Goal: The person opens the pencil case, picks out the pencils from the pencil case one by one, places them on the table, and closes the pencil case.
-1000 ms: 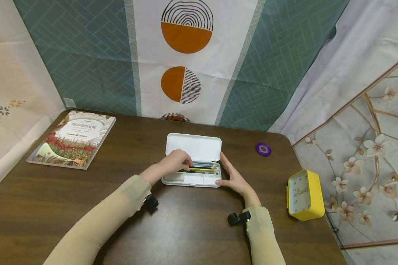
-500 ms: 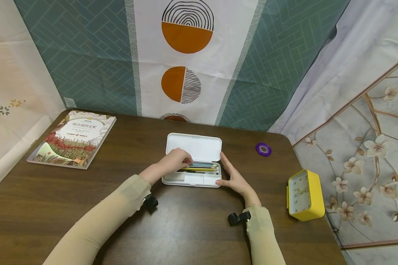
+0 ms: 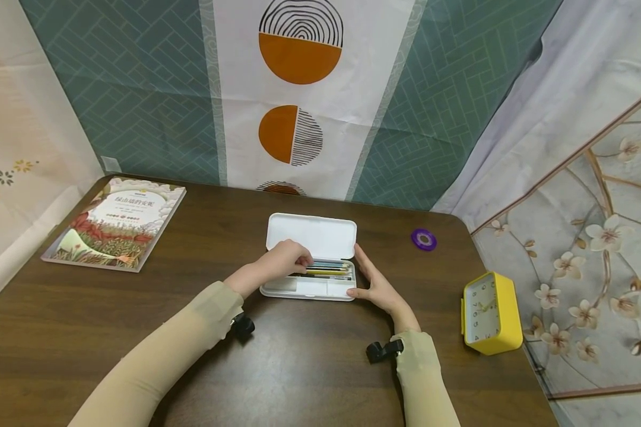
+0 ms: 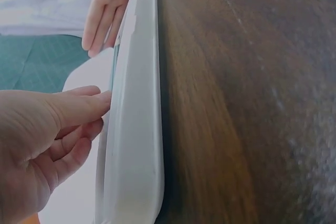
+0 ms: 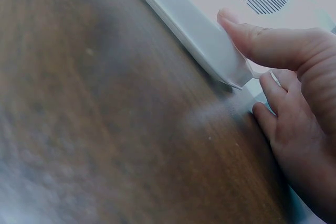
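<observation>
A white pencil case (image 3: 320,289) lies with its lid (image 3: 312,235) raised at the back. Several pencils (image 3: 328,268) fill its rear compartment, their points toward the right. My left hand (image 3: 284,261) reaches in from the left, and its thumb and forefinger pinch at a light-blue pencil (image 4: 114,69) along the rim; the other fingers curl loosely below. The case wall hides part of the fingertips. My right hand (image 3: 376,284) braces the right end, thumb (image 5: 257,43) resting on the front corner and straight fingers against the side near the lid.
A book (image 3: 120,225) with an illustrated cover lies at the back left of the brown table (image 3: 310,367). To the right are a purple ring-shaped object (image 3: 424,239) and a yellow alarm clock (image 3: 491,313). A patterned cloth (image 3: 294,136) hangs behind.
My left hand's fingertips have shifted slightly among the pencils, covering and baring the left part of a yellow one. The right hand and the pencil case stay in place.
</observation>
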Demonstrator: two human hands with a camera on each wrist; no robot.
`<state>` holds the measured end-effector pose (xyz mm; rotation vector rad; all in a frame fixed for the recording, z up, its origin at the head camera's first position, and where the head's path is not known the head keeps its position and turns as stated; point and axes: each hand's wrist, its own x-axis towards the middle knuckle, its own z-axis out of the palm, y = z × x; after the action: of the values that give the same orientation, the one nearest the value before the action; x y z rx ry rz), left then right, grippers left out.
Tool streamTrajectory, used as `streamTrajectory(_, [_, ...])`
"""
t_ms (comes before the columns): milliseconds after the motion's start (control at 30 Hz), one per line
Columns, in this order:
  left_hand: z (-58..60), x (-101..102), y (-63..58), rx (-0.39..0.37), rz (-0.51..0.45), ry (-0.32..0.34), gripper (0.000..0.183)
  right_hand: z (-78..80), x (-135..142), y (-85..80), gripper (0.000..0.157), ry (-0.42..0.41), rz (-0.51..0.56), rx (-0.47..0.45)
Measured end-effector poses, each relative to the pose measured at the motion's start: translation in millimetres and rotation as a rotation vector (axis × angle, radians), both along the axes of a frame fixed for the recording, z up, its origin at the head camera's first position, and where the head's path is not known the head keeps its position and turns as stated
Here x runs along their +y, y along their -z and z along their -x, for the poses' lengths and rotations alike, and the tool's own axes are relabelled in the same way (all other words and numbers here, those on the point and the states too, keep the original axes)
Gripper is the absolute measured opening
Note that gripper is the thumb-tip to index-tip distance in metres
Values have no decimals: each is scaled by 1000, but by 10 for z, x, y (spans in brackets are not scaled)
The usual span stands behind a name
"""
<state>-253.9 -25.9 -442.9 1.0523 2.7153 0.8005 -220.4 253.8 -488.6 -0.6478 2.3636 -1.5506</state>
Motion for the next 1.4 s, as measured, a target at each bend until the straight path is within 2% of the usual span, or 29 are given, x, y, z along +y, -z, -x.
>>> streamTrajectory(233, [1,13,-9,1,14,9,7,4,0,2,106,4,-1,2])
streamTrajectory(733, [13,39,-1,20,32,-17,6,-1,-2,8,106,8,-4,1])
streamTrajectory(933, [13,46,-6,-4,28,-28,7,7,-3,13,106,9,-3,3])
streamTrajectory(1400, [-2,48,4,30,24,12,9,20,4,18,106,-2,5,9])
